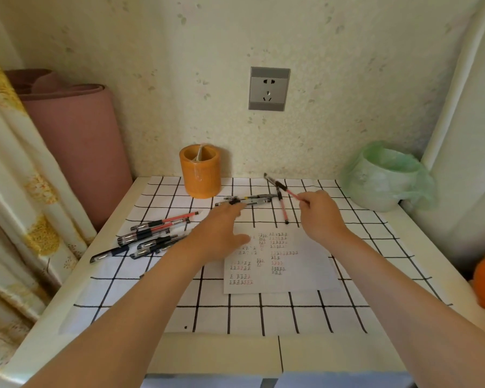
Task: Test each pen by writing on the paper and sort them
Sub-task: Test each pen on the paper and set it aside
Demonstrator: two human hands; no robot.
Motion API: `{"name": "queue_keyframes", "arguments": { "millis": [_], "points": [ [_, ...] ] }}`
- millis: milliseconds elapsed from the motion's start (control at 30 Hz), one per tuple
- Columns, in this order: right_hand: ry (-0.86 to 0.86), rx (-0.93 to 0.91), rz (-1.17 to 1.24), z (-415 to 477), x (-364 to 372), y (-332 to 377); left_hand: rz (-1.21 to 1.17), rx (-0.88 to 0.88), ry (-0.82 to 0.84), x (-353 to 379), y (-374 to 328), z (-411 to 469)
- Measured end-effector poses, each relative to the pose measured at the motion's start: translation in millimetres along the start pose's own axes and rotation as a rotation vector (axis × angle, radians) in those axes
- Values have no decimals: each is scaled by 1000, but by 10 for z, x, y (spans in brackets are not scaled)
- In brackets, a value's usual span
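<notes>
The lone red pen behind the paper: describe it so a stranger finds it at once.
Find the orange pen holder at the back of the checked table. Right of it, dark pens lie crosswise behind the paper. The red pen lies at their right end, alone running front to back, its barrel pink-red, theirs dark.

pen (284, 188) I hold: red, black grip
tablecloth (277, 317): white, black grid
pot (200, 175): orange
bag (387, 175): pale green

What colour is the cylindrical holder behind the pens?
The holder is orange, seen in the head view.
</notes>
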State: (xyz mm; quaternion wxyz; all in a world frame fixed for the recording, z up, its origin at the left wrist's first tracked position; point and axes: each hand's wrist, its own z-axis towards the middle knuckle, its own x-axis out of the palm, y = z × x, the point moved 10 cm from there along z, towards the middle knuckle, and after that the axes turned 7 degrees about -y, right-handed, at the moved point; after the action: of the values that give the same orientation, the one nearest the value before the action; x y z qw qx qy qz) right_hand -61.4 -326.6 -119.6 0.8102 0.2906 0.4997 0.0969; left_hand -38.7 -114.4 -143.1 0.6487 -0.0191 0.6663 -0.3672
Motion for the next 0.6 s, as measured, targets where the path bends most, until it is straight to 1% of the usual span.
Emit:
{"name": "queue_keyframes", "arguments": {
  "millis": [100,167,233,400,500,600],
  "points": [
    [-104,100,-40,46,-40,-211,126,80,86,166,-50,-29],
    [-154,129,-49,58,-63,-259,202,101,133,237,-52,-38],
    [-170,141,-67,74,-50,-273,213,99,149,257,-44,-34],
    [-85,219,-131,51,93,-307,212,100,156,261,-46,-30],
    [-25,204,-224,41,195,-298,219,108,155,265,-55,-32],
    [-2,203,-242,57,248,-313,228,112,155,271,-51,-24]
  ]
}}
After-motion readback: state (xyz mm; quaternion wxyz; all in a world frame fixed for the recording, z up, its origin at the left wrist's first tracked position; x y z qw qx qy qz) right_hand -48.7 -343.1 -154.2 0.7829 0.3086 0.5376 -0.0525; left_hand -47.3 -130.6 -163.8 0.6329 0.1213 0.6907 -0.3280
